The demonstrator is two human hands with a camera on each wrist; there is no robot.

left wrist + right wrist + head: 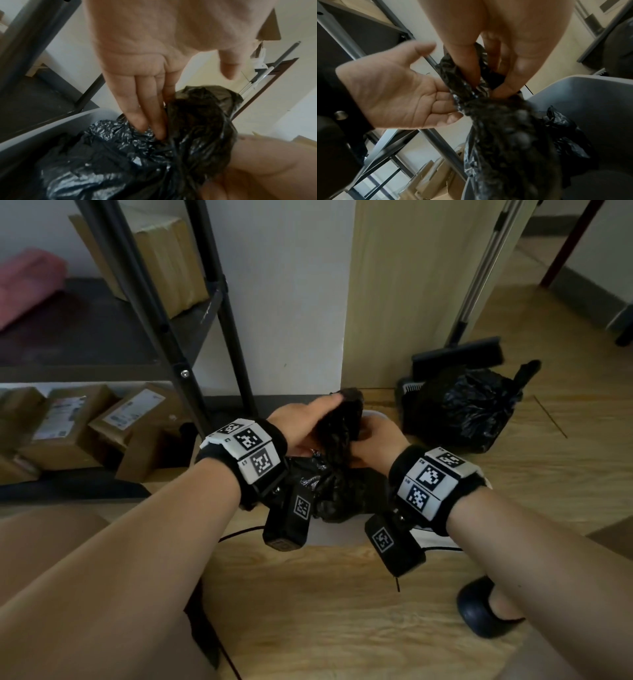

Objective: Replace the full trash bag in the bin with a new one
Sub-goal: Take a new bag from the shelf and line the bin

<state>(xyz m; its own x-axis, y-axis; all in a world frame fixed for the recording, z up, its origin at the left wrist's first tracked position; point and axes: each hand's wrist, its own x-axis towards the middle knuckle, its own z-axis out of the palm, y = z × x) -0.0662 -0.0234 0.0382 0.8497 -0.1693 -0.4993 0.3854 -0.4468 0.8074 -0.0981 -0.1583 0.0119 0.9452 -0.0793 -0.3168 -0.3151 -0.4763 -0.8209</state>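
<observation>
A black trash bag sits in the grey bin, its top gathered into a twisted neck that rises between my hands. My right hand pinches this neck between thumb and fingers, just above the bin. My left hand lies against the neck from the left with straight fingers, thumb spread apart, fingertips pressing into the bag's folds. In the right wrist view its palm faces the bag. A second black bag, full and tied, stands on the floor to the right.
A black metal shelf rack stands close on the left, with cardboard boxes under it. A broom and dustpan lean on the wall behind the tied bag. My foot in a dark shoe is at lower right on the wooden floor.
</observation>
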